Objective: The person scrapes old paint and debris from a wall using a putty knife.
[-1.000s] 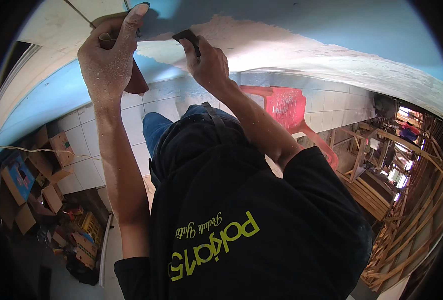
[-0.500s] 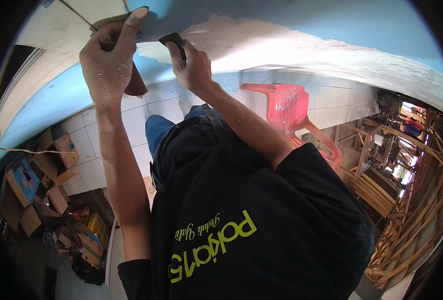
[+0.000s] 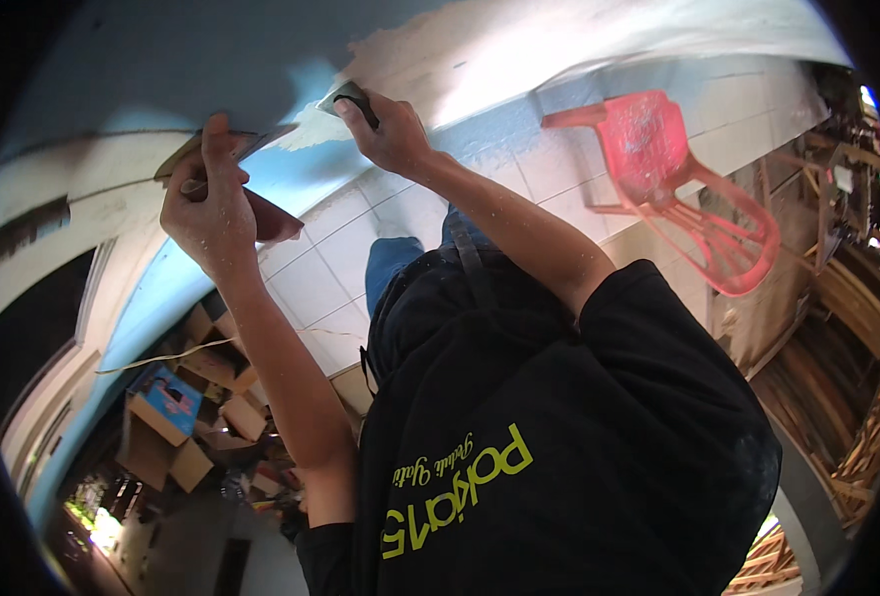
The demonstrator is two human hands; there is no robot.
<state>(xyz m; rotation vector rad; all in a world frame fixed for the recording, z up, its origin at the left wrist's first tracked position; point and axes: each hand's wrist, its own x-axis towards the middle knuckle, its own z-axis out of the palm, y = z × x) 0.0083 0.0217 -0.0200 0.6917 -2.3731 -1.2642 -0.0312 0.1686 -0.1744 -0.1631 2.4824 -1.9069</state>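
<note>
My left hand [image 3: 206, 214] is wrapped round a flat, thin-edged tool [image 3: 271, 214] with a brown part sticking out below the fingers. The thumb points up along it, and the palm hides its grip. My right hand [image 3: 392, 134] grips a small putty knife [image 3: 336, 96] with a grey blade and a dark handle. Its blade lies at the wall, on the edge of a whitish filler patch [image 3: 499, 45]. Around the patch the wall [image 3: 191, 50] is painted blue. White dust specks dot both hands and forearms.
A red plastic chair [image 3: 648, 149] with white spatters stands at the right on the tiled floor [image 3: 320, 273]. Cardboard boxes [image 3: 166, 397] are heaped at lower left, near a loose pale cord [image 3: 161, 358]. Stacked timber [image 3: 862, 308] lies far right. A pale frame [image 3: 72, 328] borders the left.
The view has turned, so the chair and boxes appear further right. My left hand and its tool sit lower in the picture; the right hand's putty knife stays near the patch, its grey blade now visible.
</note>
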